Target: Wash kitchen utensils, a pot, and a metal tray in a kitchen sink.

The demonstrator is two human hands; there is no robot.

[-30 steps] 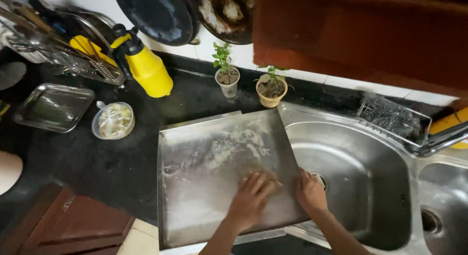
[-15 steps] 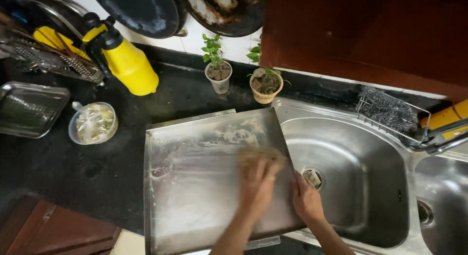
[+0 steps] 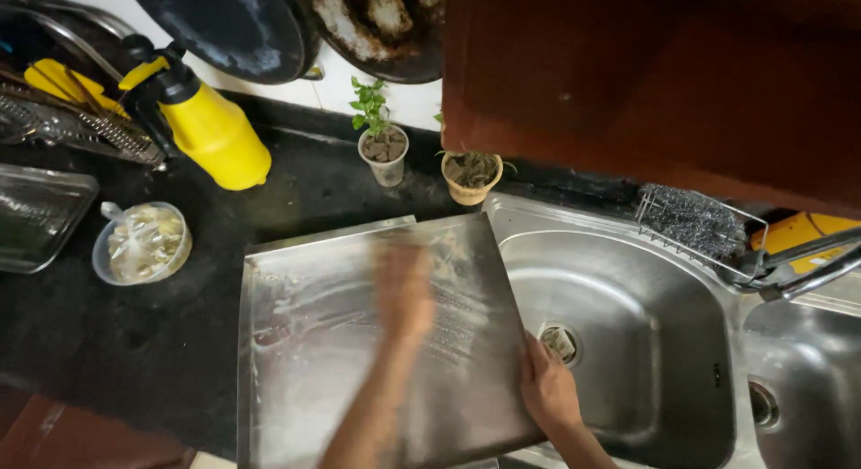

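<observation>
A large steel tray [image 3: 305, 343] lies flat, part on the black counter and part over the left sink basin [image 3: 628, 325]. Its surface is smeared with soapy streaks. My left hand [image 3: 404, 290] is on the upper middle of the tray, blurred by motion, so I cannot tell whether anything is in it. My right hand [image 3: 547, 388] grips the tray's right edge, just left of the sink drain [image 3: 560, 342].
A yellow spray bottle [image 3: 211, 128], a small round container [image 3: 143, 243] and a glass dish [image 3: 36, 213] stand on the black counter [image 3: 134, 343]. Two small potted plants [image 3: 386, 151] sit behind the tray. A steel scourer [image 3: 691, 220] rests in a wire holder by the tap [image 3: 807, 267]. Pans hang above.
My left hand has slid up the tray from its lower edge to its upper middle. My right hand keeps its hold on the tray's right edge. The view has shifted left.
</observation>
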